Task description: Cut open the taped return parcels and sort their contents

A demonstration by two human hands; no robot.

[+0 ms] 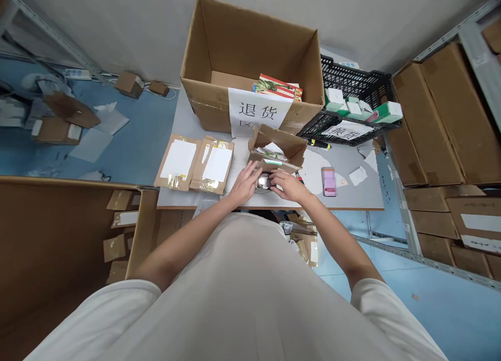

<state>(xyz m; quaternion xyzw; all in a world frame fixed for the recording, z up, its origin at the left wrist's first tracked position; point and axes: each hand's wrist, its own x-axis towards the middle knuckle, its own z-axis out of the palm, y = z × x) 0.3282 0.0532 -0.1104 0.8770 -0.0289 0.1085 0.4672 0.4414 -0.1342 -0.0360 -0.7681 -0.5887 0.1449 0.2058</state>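
Note:
A shiny, round metal object (264,181) sits low between my hands at the table's front, in what looks like a small opened box (273,163) with a white and green label on its raised flap. My left hand (245,183) grips the left side of this box, fingers bent over its edge. From the right, my right hand (288,185) curls its fingers at the box's other side, beside the metal object. Just behind stands an open cardboard carton (297,148) with crumpled plastic wrapping (273,151) inside. My fingers partly hide the small box.
Two taped parcels (178,163) lie on the left. A large labelled carton (211,103) holding red-and-white boxes stands behind, next to a black crate (352,79) of green-and-white boxes. A phone (329,182) and paper scraps lie right. Shelved cartons (442,121) flank the table.

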